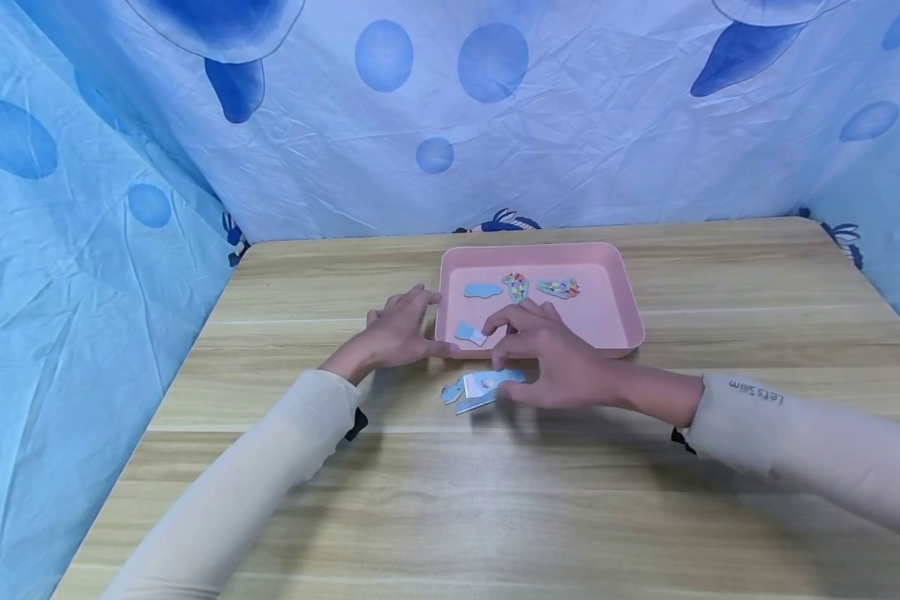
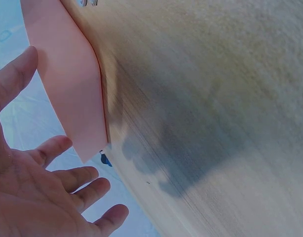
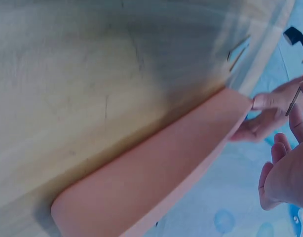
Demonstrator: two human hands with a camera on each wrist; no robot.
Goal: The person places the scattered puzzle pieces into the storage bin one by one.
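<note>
My right hand [image 1: 551,354] pinches a flat light blue piece with a white patch [image 1: 482,383] between thumb and fingers, above the table just in front of the pink tray [image 1: 630,333]. In the right wrist view the held piece [image 3: 295,96] shows edge-on as a thin strip. Under it lie other flat pieces [image 1: 474,404], partly covered. My left hand [image 1: 399,329] has its fingers spread, with thumb and fingertips at the tray's left front corner; in the left wrist view the thumb [image 2: 20,71] touches the tray wall [image 2: 75,84].
Inside the tray lie several flat pieces: a plain blue one [image 1: 483,290], two with colourful patterns [image 1: 516,286] [image 1: 559,288], and one with a white patch [image 1: 467,332]. The wooden table [image 1: 450,500] meets a blue patterned cloth [image 1: 435,100] at the back.
</note>
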